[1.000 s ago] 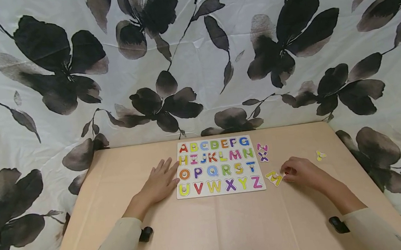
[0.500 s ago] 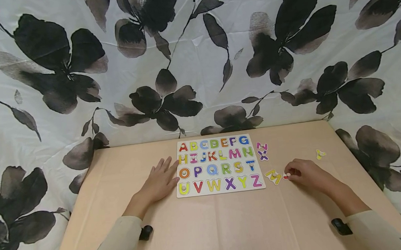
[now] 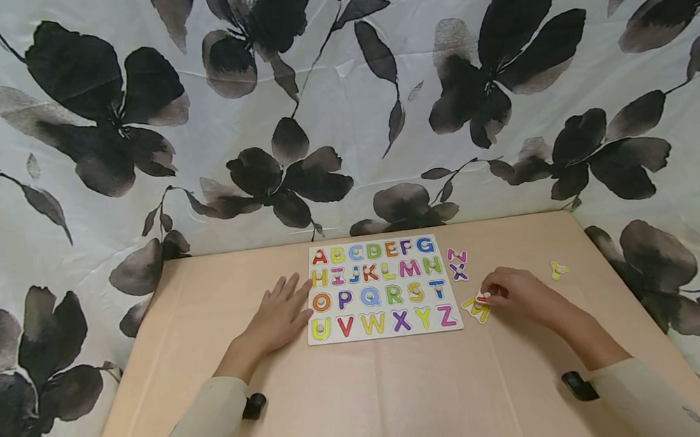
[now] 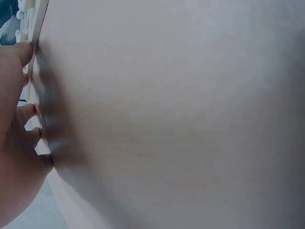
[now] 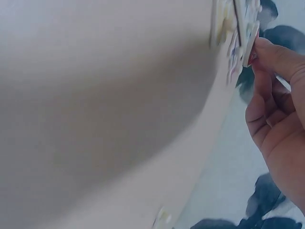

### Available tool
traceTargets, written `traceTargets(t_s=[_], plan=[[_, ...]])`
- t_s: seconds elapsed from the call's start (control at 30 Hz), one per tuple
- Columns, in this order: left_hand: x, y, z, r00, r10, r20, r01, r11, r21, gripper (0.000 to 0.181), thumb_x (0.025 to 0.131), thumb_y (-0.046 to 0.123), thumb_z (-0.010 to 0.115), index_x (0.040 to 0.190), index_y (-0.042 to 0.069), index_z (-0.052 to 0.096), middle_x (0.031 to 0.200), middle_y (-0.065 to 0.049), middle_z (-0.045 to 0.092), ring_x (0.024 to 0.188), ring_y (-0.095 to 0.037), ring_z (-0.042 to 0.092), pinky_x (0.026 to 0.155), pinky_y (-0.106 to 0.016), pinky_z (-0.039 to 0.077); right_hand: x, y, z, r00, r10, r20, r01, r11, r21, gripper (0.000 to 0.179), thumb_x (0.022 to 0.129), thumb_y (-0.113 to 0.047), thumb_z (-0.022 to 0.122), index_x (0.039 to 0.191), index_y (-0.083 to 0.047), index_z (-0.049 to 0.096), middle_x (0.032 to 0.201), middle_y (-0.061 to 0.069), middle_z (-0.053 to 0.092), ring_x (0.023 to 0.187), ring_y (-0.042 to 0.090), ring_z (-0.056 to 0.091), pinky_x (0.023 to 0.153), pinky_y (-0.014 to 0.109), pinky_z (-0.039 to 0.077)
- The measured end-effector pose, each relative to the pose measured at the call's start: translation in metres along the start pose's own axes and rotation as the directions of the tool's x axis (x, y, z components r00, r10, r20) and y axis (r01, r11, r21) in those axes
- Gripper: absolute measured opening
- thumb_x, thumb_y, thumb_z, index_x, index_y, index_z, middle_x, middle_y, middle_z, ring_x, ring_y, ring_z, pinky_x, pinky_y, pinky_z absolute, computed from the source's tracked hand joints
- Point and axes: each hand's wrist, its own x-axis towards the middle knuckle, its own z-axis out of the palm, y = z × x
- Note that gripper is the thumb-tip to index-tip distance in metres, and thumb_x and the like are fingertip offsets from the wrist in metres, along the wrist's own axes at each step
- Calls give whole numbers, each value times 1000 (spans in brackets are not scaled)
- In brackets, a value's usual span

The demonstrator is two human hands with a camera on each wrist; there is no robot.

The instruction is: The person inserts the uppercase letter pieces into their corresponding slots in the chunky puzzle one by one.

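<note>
A white alphabet puzzle board (image 3: 336, 339) with colourful letters lies on the table. My left hand (image 3: 274, 321) rests beside it, fingers spread and the fingertips at its left edge; the left wrist view shows this hand (image 4: 19, 109) from the side. With thumb and fingers, my right hand (image 3: 515, 290) pinches a small red-faced letter piece (image 3: 482, 298), its letter mostly covered. That piece overlaps a yellow M-shaped letter piece (image 3: 479, 314) at the board's lower right. In the right wrist view the pinched piece (image 5: 251, 51) is tilted on edge.
Right of the board lie a pink N piece (image 3: 458, 256) and a purple X piece (image 3: 458, 273). Farther right is a small yellow piece (image 3: 558, 270). A floral cloth (image 3: 340, 121) hangs behind the light wooden table (image 3: 343, 409).
My right hand first drew slightly right, away from the yellow piece, then moved left and up with the red piece, now over the yellow one. The left hand stays put.
</note>
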Motion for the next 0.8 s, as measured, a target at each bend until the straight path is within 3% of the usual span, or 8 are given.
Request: traceTargets(t_s=[0.47,0.8], plan=[[0,1,-1,1000,-1,-6,1,1000,-10,66,106,43,52,164,19,31,172,-17,20,159,-45,14,124,-70,16,36,-67,18,996,-50,78,44,996,80,13,91,-18,80,100,-12,72,85,-6,61,82,13,54,70,20,50],[7,2,1,1000,0,-30,-1,1000,-18,66,106,44,53,163,19,33,171,-17,21,158,-45,15,123,-71,17,77,-105,44,968,-221,115,210,972,101,9,92,-22,80,95,-17,72,89,-9,63,82,9,55,73,20,51]])
